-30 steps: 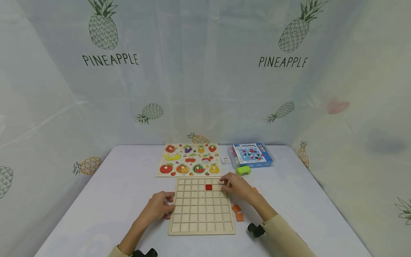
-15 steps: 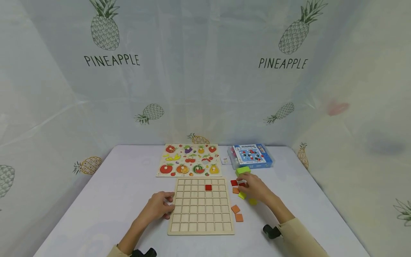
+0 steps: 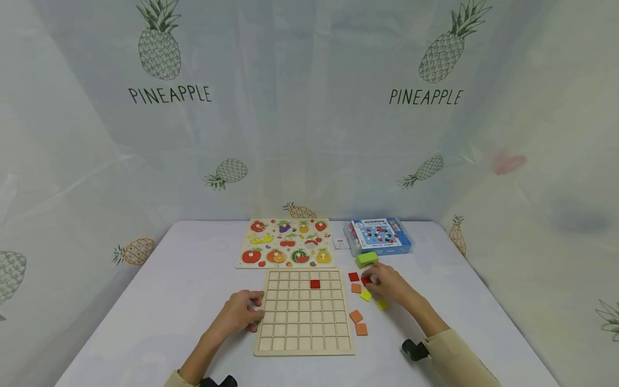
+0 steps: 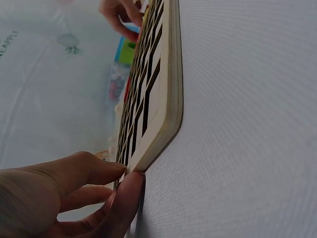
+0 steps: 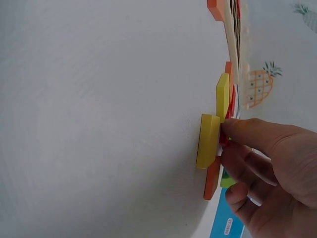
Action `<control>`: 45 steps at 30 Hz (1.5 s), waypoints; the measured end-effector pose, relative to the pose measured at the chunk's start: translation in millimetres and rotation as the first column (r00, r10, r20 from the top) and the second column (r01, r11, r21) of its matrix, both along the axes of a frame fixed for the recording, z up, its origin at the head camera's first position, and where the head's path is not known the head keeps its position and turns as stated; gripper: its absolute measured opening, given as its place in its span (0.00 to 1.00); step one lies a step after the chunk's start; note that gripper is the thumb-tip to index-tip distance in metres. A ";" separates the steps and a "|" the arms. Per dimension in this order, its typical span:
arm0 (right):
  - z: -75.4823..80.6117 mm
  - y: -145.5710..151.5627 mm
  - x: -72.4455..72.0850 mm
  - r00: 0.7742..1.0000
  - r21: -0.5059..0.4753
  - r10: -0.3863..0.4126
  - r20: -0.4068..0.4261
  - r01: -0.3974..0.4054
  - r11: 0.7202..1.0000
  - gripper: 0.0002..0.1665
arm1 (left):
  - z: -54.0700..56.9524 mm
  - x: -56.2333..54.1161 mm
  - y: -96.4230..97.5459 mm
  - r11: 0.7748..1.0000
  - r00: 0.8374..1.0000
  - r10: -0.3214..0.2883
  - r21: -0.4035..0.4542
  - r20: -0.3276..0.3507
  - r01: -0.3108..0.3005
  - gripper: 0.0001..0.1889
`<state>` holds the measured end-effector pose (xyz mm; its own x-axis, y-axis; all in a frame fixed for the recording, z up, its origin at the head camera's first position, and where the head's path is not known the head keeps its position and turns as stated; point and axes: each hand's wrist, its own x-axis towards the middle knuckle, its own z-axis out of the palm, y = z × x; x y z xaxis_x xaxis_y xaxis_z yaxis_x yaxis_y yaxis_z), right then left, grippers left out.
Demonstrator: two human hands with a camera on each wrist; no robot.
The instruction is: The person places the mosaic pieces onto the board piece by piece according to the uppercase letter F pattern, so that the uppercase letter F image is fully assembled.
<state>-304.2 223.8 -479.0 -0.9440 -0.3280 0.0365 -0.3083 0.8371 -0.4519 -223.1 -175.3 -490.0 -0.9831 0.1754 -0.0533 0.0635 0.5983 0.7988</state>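
Note:
A wooden grid board [image 3: 304, 355] lies on the table with a red square tile [image 3: 315, 284] in one of its upper cells. My left hand [image 3: 239, 312] holds the board's left edge, and in the left wrist view its fingertips [image 4: 132, 186] press at the board's corner. Right of the board, my right hand [image 3: 389, 282] pinches another red tile [image 5: 224, 135] between thumb and fingers. Close around that hand lie a red tile [image 3: 353, 277], an orange tile [image 3: 356, 288] and yellow tiles [image 3: 366, 295].
Two more orange tiles [image 3: 361, 329] lie beside the board's lower right. Behind the right hand stands a light green arch-shaped block [image 3: 367, 259]. A fruit peg puzzle [image 3: 285, 242] and a blue-and-white box [image 3: 379, 236] lie at the back, with a small card [image 3: 340, 243] between them.
My right hand has moved from over the board's upper right corner to the loose tiles at right and taken hold of a red one. The left hand stays at the board's edge.

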 end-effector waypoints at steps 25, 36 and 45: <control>-1.1 2.2 0.3 1.000 0.024 -0.016 0.001 0.016 1.000 0.10 | -4.5 -1.7 0.5 1.000 1.000 0.010 -0.021 -0.028 -0.011 0.28; 3.6 1.7 0.6 1.000 0.020 -0.004 0.008 0.003 1.000 0.09 | -5.8 -1.9 0.6 0.999 0.999 0.018 -0.030 -0.027 -0.018 0.28; 5.7 -3.7 -0.5 1.000 0.021 0.022 -0.003 -0.022 1.000 0.10 | -5.0 -1.4 0.0 1.000 1.000 0.016 -0.017 -0.020 -0.016 0.28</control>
<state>-304.7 220.1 -473.3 -0.9365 -0.3492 0.0328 -0.3281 0.8393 -0.4334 -224.5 -175.3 -495.0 -0.9866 0.1592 -0.0369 0.0695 0.6129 0.7871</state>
